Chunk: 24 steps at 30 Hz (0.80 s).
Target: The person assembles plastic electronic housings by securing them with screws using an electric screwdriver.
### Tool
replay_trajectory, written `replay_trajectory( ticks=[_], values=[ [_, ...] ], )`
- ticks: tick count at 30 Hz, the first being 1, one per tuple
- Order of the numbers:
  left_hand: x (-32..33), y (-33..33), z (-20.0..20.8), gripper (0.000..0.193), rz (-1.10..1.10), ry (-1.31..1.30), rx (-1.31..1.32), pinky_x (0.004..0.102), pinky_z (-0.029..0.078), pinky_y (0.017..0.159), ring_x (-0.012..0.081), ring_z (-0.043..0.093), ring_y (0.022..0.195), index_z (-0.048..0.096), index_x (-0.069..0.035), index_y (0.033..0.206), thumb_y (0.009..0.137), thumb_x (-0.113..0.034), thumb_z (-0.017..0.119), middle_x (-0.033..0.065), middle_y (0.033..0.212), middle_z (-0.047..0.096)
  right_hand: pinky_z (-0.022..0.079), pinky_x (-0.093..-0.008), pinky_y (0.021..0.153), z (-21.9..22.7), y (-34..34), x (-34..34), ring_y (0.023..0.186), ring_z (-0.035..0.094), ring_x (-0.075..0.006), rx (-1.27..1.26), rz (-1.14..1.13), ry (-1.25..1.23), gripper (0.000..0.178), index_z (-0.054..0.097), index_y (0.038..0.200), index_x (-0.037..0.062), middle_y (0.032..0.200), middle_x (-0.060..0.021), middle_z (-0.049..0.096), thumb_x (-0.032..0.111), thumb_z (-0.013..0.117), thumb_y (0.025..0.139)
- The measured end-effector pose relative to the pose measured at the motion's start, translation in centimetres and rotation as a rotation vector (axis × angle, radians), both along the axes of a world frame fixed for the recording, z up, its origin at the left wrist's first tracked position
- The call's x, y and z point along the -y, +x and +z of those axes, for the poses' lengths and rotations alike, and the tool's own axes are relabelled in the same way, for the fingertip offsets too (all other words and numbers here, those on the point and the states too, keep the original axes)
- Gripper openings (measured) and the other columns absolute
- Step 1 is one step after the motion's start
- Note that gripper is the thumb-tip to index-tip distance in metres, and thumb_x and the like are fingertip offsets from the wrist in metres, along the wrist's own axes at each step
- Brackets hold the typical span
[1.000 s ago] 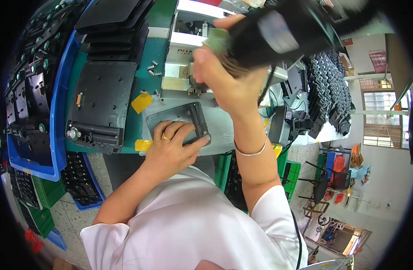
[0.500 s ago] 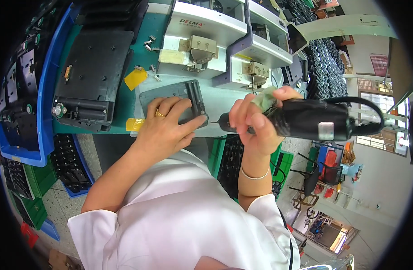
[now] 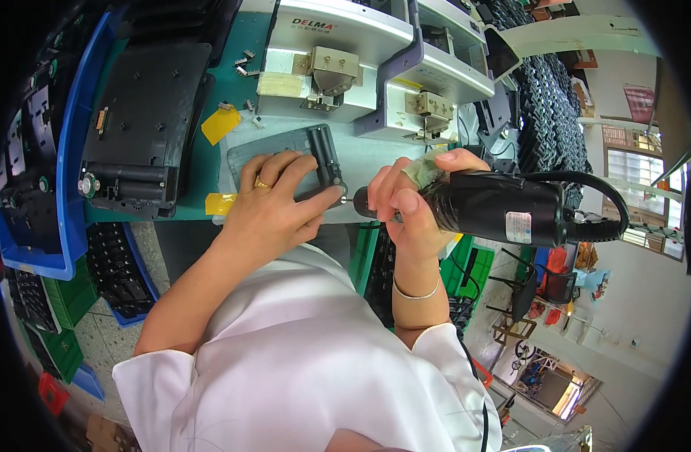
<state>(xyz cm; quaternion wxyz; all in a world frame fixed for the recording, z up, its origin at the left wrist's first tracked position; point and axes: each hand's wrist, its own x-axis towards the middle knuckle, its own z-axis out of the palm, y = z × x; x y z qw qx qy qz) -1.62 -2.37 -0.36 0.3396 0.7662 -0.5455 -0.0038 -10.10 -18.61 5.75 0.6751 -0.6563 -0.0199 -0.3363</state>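
Note:
A dark plastic panel (image 3: 291, 143) with a raised cylindrical strip along its right side lies on the bench. My left hand (image 3: 274, 197) grips and steadies it, knuckles bent, fingers over its face and the index fingertip by its lower right corner. A black electric screwdriver (image 3: 496, 209) is held level in my right hand (image 3: 411, 200), fingers wrapped round its front part over a pale green wrapping. Its thin bit points left and reaches that corner, beside my left index fingertip. Whether a screw sits under the bit is hidden.
Two white machines with metal heads (image 3: 334, 71) stand behind the panel. Larger black panels (image 3: 146, 113) are stacked at left, beside a blue bin (image 3: 73, 173). Small metal parts (image 3: 245, 64) and yellow tape pieces (image 3: 221, 124) lie on the bench. A cable (image 3: 613, 196) loops from the screwdriver.
My right hand has brought the screwdriver left, so its bit now meets the panel's corner. My left hand stays on the panel. The whole view has shifted slightly.

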Motion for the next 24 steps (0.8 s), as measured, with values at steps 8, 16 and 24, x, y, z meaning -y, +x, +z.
replay_trajectory(
  ticks=[8, 16, 24],
  values=[
    [-0.2, 0.3, -0.4, 0.042, 0.003, -0.01, -0.008, 0.0457, 0.032, 0.098, 0.0284, 0.045, 0.121, 0.069, -0.023, 0.108, 0.067, -0.02, 0.076, 0.0081, 0.122, 0.049, 0.044, -0.0325, 0.046, -0.5, 0.3, -0.7, 0.043, 0.044, -0.0147, 0.006, -0.016, -0.032, 0.045, 0.035, 0.119, 0.0138, 0.056, -0.0037, 0.047, 0.008, 0.067, 0.089],
    [0.1, 0.5, 0.2, 0.046, -0.017, 0.003, -0.021, 0.0487, 0.034, 0.099, 0.0289, 0.044, 0.121, 0.067, -0.024, 0.109, 0.065, -0.017, 0.077, 0.0081, 0.123, 0.048, 0.045, -0.0359, 0.045, -0.8, 0.0, -1.7, 0.041, 0.042, -0.0146, 0.042, -0.168, -0.12, 0.04, 0.034, 0.115, 0.0139, 0.058, -0.0028, 0.044, 0.001, 0.061, 0.087],
    [-0.2, -0.2, 0.6, 0.05, -0.014, 0.001, 0.026, 0.0467, 0.033, 0.098, 0.0297, 0.043, 0.12, 0.067, -0.023, 0.112, 0.064, -0.02, 0.079, 0.0106, 0.125, 0.048, 0.047, -0.034, 0.05, -0.7, -0.9, -0.8, 0.047, 0.047, -0.0164, 0.035, -0.182, 0.015, 0.049, 0.037, 0.126, 0.0095, 0.061, -0.0038, 0.048, -0.005, 0.054, 0.083]
  ],
)
